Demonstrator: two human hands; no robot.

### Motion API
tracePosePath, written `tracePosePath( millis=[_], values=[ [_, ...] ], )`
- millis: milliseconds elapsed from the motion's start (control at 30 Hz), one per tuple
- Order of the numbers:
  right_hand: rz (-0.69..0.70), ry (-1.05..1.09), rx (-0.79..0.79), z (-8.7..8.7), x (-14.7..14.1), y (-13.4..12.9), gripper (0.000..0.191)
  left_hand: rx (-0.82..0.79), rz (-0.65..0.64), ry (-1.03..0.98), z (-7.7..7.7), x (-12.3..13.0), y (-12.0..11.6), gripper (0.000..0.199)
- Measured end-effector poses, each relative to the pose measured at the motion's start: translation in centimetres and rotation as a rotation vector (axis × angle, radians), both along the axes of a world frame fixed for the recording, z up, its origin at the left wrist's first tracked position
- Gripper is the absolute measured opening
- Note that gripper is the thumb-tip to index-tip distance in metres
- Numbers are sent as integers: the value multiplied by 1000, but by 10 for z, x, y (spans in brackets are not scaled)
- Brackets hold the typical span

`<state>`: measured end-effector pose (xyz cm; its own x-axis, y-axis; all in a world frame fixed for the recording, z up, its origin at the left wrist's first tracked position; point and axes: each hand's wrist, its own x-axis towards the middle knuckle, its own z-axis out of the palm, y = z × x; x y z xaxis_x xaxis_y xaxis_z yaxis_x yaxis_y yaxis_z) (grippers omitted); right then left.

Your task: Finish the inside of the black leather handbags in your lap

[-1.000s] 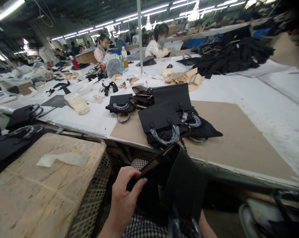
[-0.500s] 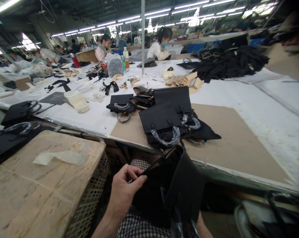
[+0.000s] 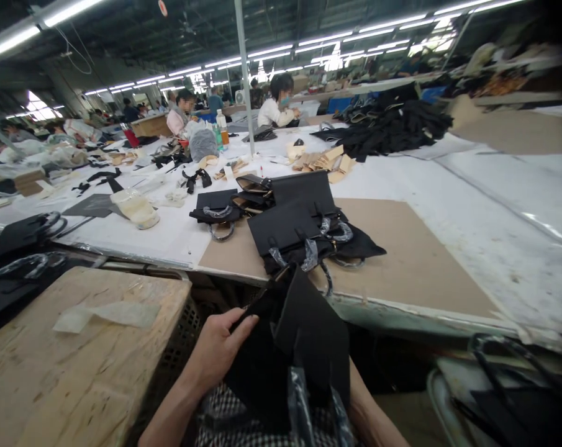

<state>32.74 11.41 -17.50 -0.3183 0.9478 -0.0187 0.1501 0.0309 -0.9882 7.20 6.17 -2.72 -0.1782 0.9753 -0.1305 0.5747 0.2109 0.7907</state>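
Note:
A black bag (image 3: 315, 329) with plastic-wrapped handles rests over my checkered lap, its open top tilted toward the table. My left hand (image 3: 225, 341) pinches the bag's left edge between thumb and fingers. Behind the bag's right side the fingers of my right hand are hidden; only the forearm shows, coming from the lower right. Just beyond the held bag, more black bags (image 3: 281, 230) with wrapped handles lie in a pile on a brown board (image 3: 402, 261) at the table's near edge.
At left stands a crate topped with a worn board (image 3: 89, 360) bearing a pale strip. Black bags lie beside it and at lower right. Across the white table (image 3: 448, 211) are tan pieces (image 3: 327, 160), a black fabric heap (image 3: 392, 127), a metal pole (image 3: 246, 74) and seated people.
The view has swung right. The held bag is more upright and turned, with its front panel and wrapped handles facing me more. More of my right forearm shows.

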Motion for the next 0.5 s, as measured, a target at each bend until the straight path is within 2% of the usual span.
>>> tracePosePath(
  millis=[67, 100, 167, 200, 233, 267, 300, 333, 367, 433, 467, 500],
  values=[
    [-88, 89, 14, -6, 7, 17, 76, -33, -3, 237, 23, -9, 2, 44],
    [-107, 104, 30, -6, 17, 25, 78, -59, -14, 367, 36, -13, 2, 43],
    [-89, 40, 93, 4, 42, 36, 62, -105, -63, 616, 57, -16, 2, 40],
    [-65, -31, 128, 15, 54, 38, 45, -122, -97, 718, 66, -15, 3, 40],
    [-106, -79, 164, 30, 63, 36, 37, -137, -140, 797, 72, -12, 4, 40],
    [-151, -101, 193, 50, 68, 32, 36, -150, -184, 855, 76, -6, 5, 40],
    [-127, -131, 246, 71, 68, 26, 36, -163, -221, 896, 79, 0, 8, 40],
    [-23, -172, 335, 94, 62, 19, 35, -173, -251, 922, 81, 7, 11, 40],
    [141, -216, 452, 116, 52, 11, 36, -178, -275, 931, 82, 14, 15, 39],
    [533, -328, 759, 152, 24, 0, 39, -166, -311, 908, 85, 23, 21, 39],
    [644, -387, 860, 165, 11, -2, 42, -155, -326, 877, 88, 25, 22, 39],
    [647, -434, 909, 173, 1, -1, 41, -150, -340, 835, 92, 25, 23, 39]
  ],
)
